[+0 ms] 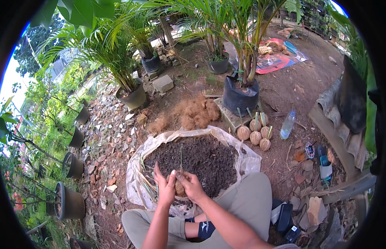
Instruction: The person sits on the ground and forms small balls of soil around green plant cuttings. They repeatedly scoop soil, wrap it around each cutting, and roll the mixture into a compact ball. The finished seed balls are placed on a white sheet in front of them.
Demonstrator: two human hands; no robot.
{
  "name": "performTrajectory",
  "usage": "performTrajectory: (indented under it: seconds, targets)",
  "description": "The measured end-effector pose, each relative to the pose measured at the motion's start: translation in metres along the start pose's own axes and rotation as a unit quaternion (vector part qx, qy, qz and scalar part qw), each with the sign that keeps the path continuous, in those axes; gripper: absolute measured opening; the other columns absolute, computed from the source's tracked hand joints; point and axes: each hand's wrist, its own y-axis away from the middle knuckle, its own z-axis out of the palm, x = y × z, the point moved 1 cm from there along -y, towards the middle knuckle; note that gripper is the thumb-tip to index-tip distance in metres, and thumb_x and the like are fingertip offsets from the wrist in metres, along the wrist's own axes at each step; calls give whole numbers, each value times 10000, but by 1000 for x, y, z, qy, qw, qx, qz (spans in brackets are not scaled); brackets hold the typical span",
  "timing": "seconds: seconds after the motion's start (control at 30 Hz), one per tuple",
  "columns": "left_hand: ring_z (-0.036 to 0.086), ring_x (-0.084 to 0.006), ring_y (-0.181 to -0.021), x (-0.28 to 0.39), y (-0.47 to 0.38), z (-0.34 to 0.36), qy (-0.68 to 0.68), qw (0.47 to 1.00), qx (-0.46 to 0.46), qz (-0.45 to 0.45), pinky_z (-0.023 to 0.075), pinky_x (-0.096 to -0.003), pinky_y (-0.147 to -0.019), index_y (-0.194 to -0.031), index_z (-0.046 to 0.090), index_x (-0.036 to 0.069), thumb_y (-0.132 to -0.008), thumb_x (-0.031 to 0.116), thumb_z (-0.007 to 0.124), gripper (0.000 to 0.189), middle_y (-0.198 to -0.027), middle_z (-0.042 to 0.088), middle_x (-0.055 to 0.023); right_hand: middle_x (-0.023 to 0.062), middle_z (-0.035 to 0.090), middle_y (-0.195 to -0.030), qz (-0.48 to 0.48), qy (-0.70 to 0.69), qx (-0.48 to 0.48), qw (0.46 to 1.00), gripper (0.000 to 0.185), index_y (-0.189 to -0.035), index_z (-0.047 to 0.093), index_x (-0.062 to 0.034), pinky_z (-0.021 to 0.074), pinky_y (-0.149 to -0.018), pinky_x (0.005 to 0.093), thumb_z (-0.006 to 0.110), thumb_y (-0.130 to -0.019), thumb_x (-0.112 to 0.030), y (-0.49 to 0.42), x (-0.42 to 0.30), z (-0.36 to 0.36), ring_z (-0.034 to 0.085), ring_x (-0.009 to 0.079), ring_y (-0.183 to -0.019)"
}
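Between my two hands is a brown fibre-covered ball (180, 188) with a thin green leaf cutting (181, 157) standing up from its top. My left hand (165, 187) cups its left side, thumb near the top and the other fingers stretched out. My right hand (193, 187) wraps around the other side, its thumb by the base of the cutting. Beneath them, dark crumbly soil (202, 158) fills an opened whitish plastic sack (249, 160). Several long leaf cuttings (146, 186) lie along the sack's left side, partly hidden by my left hand.
Several string-wrapped balls with leaf cuttings (255, 137) sit at right, beside a plastic bottle (287, 124). Loose coconut fibre (194, 112) is heaped beyond the sack. A palm in a black grow bag (241, 95) stands on a slab. String (310, 150) and a cutter (324, 162) lie right.
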Motion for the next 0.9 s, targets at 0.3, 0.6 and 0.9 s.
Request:
performTrajectory:
  seconds: [0.3, 0.6, 0.9]
  targets:
    - [411, -350, -1508, 13, 35, 17, 44, 986, -109, 117, 350, -451, -1235, -1677, 150, 18, -676, 668, 914, 1417, -1654, 355, -229, 53, 733, -1080, 59, -24, 94, 993, 225, -1185, 711, -14, 583, -817, 294, 612, -1072, -182, -4, -10, -8, 709, 126, -921]
    - [492, -298, -1453, -11, 40, -6, 45, 988, -116, 96, 411, -417, -1183, -1652, 280, 5, -903, 574, 783, 1067, -1597, 467, -215, 108, 753, -1017, 64, 229, -27, 971, 563, -1131, 695, 9, 549, -829, 401, 448, -1123, -496, -8, 15, -11, 718, 236, -910]
    - [626, -212, -1219, -28, 48, 7, 268, 962, -7, -42, 492, -347, -1065, -1503, 488, -58, -1099, 277, 551, 528, -1358, 646, -164, 267, 476, -1520, -136, 636, 4, 759, 691, -1276, 649, 43, 262, -1175, 556, 345, -1104, -554, 18, -6, 12, 399, 414, -1391]
